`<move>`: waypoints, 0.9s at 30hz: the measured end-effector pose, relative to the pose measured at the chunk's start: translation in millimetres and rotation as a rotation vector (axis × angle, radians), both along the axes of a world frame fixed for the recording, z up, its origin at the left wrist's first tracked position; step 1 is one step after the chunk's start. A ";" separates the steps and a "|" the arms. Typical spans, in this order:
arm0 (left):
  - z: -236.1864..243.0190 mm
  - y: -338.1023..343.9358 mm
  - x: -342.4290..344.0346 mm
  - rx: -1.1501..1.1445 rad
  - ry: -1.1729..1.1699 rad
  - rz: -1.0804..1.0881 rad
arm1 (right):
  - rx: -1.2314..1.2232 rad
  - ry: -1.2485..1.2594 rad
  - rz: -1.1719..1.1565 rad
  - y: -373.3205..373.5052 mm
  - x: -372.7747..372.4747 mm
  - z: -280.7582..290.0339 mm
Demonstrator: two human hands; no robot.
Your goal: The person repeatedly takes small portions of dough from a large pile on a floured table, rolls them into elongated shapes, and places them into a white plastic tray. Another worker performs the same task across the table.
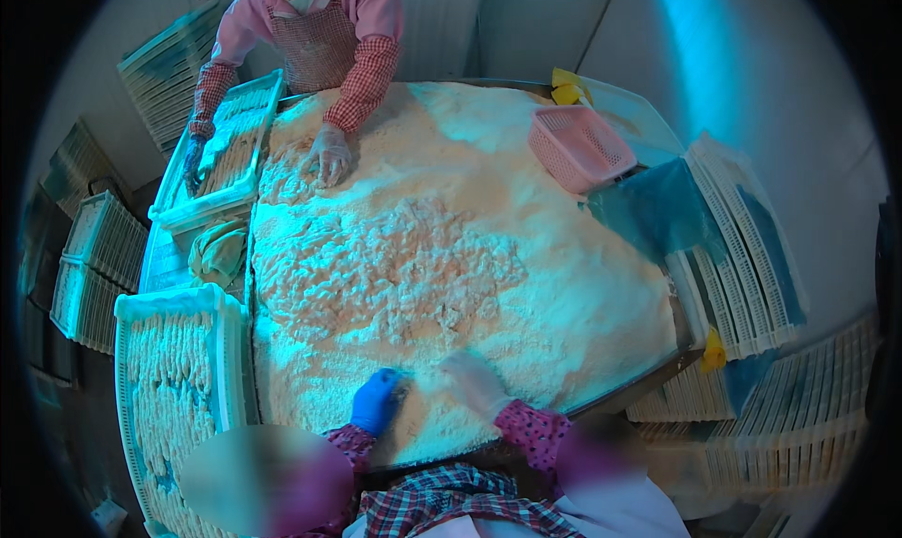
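My left hand [379, 400], in a blue glove, is low over the near edge of a table spread with white powder [583, 284]. Its fingers are curled in, and whatever they may hold is hidden. Close by on the right, my right hand [475, 386] in a pale, clear-looking glove is at the powder, its fingers smeared by motion. Beyond both hands lies a broad heap of powder-coated soft pieces [385, 265]. On my left, a white tray [228, 359] contains rows of coated strips [169, 369].
Across the table a person's gloved hand [329, 155] rests on the powder; the other reaches into a second tray [268, 129]. A greenish cloth [218, 252] lies between the trays. A pink basket [581, 148] stands far right, near stacked trays [742, 247].
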State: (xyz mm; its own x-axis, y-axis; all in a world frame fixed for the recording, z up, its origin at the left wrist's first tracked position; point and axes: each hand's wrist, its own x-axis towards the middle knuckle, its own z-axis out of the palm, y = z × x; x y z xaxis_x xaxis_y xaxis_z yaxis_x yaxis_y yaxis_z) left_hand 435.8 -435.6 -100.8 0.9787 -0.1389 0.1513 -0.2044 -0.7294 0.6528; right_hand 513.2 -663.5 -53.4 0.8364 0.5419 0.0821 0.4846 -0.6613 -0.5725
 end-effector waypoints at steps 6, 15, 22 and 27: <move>25.9 -23.4 19.5 -0.335 -0.163 0.178 | 0.132 -0.316 -0.343 7.6 31.5 11.7; 3.4 23.1 -13.5 -0.034 0.041 0.037 | 0.334 0.047 -0.285 -15.6 19.6 8.3; 65.4 44.7 7.6 -0.189 0.288 -0.081 | -0.020 0.595 0.159 -39.5 20.9 18.7; 58.1 28.4 -3.2 0.206 0.063 -0.076 | 0.031 -0.048 0.119 10.8 -3.7 21.6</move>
